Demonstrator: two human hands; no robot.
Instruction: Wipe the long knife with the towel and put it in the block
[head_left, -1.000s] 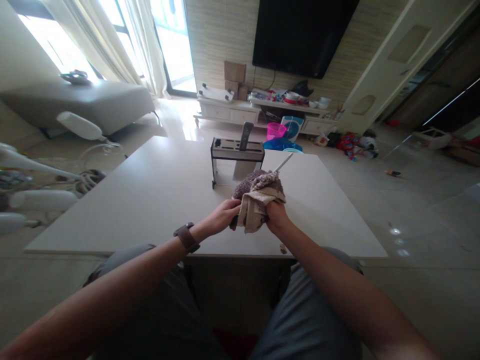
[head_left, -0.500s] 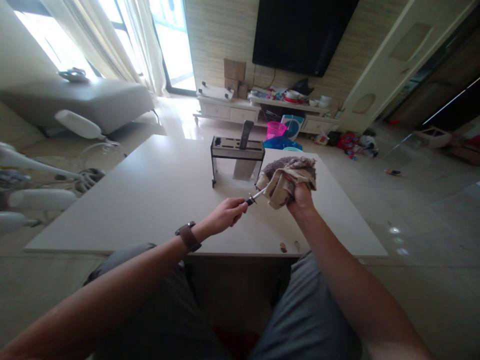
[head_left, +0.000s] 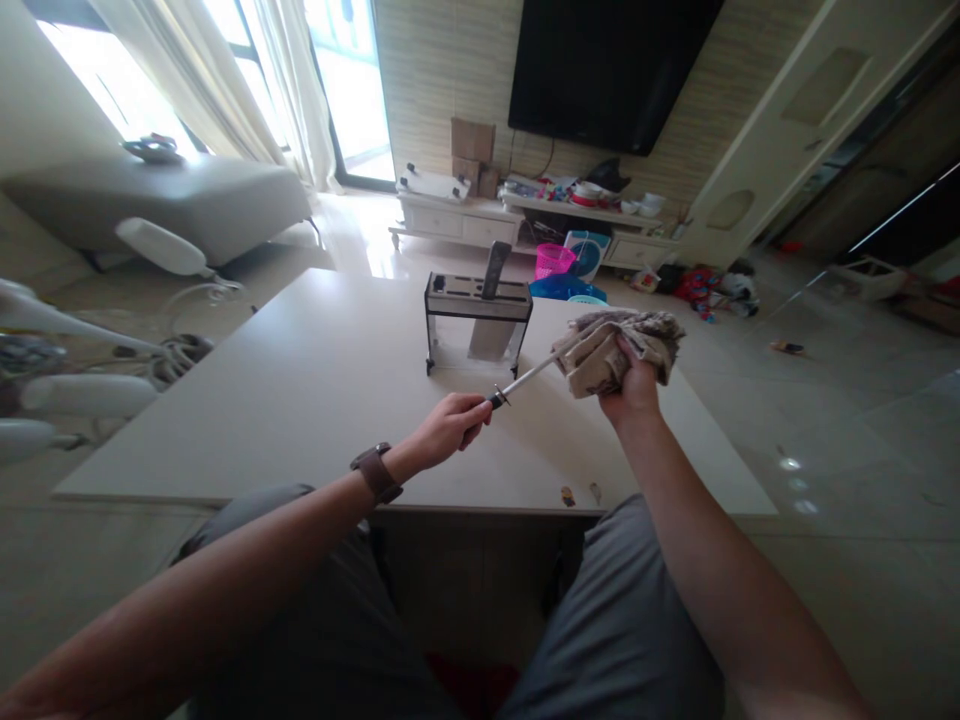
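Note:
My left hand (head_left: 455,425) is closed round the black handle of a honing steel (head_left: 531,377), a thin pale rod with a small guard. The rod points up and right, and its far end is hidden in a brown and beige cloth (head_left: 600,365). My right hand (head_left: 634,386) is closed on that cloth, which is bunched around the rod's end. Just beyond my hands stands a knife block (head_left: 478,292) with a slotted dark top and an open frame. A broad-bladed cleaver (head_left: 493,272) sits upright in it, its dark handle sticking out above.
The white table (head_left: 300,400) spans the space before my knees. Two small items (head_left: 568,496) lie near its front edge. Past the table are a pink basket (head_left: 553,261), a low cabinet (head_left: 480,228) and a wall-mounted television (head_left: 607,75). White lamp arms (head_left: 161,247) stand at the left.
My right hand and the cloth have slid right and slightly up along the honing steel, so more of the rod shows. My left hand has stayed nearly in place.

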